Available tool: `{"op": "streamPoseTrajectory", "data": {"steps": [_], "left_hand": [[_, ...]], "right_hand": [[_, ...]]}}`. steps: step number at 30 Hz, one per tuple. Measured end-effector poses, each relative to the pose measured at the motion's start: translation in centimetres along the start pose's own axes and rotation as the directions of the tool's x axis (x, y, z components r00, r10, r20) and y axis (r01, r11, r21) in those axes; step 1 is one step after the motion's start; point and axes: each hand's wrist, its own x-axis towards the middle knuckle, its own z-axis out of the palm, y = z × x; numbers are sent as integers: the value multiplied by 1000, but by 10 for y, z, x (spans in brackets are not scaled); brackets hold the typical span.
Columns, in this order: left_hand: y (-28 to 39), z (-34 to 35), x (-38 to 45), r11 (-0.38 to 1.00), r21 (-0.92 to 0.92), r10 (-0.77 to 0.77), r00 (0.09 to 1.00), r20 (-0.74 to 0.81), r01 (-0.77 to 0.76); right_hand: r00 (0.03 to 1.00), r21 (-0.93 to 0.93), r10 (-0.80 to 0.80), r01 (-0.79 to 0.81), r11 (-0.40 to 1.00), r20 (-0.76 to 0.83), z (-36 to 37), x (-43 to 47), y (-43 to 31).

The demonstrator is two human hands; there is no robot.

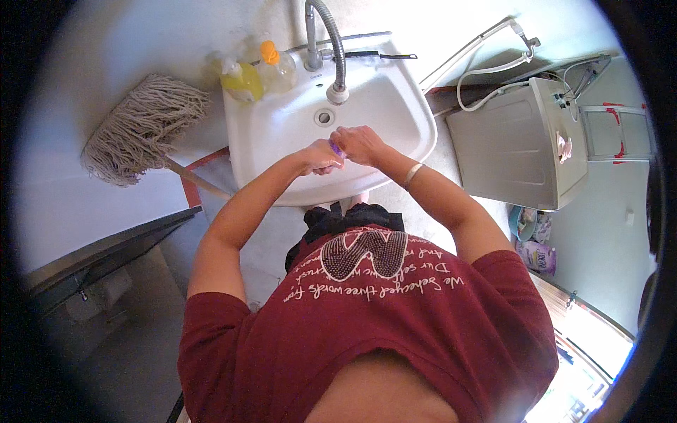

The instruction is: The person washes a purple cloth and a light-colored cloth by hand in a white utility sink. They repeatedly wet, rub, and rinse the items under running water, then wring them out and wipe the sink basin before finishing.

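Observation:
Both hands meet above the near part of a white ceramic washbasin (275, 143). A small purple item (336, 148) shows between them; its kind cannot be made out. My left hand (320, 157) has its fingers curled below the item and touches it. My right hand (359, 144) is closed at the item's upper side, its fingertips against my left hand. Beyond the hands are the metal drain (324, 117) and a flexible metal faucet (340, 58) with a white spout end. The faucet hangs over the basin, and no water can be made out under it.
A yellow soap bottle (242, 83) and a clear bottle with an orange cap (277, 69) stand at the basin's back left. A black-handled tool (378, 55) lies along the back rim. A string mop (145, 127) leans at the left, a white washing machine (508, 143) stands right.

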Motion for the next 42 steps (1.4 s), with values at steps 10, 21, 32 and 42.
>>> {"op": "streamPoseTrajectory", "data": {"steps": [10,21,32,42], "left_hand": [[-13,1,13,270,959,727,670,-148,-82],[-25,6,21,989,-117,-125,938,-324,92],[15,31,5,954,278,-90,992,-84,111],[18,4,8,202,973,722,688,-72,-110]], "right_hand": [[941,488,282,-338,805,186,45,15,11],[961,191,146,-102,976,-235,14,-23,-3],[995,-98,-58,50,994,-79,19,-19,15],[874,326,483,-472,819,51,40,5,-3]]}}
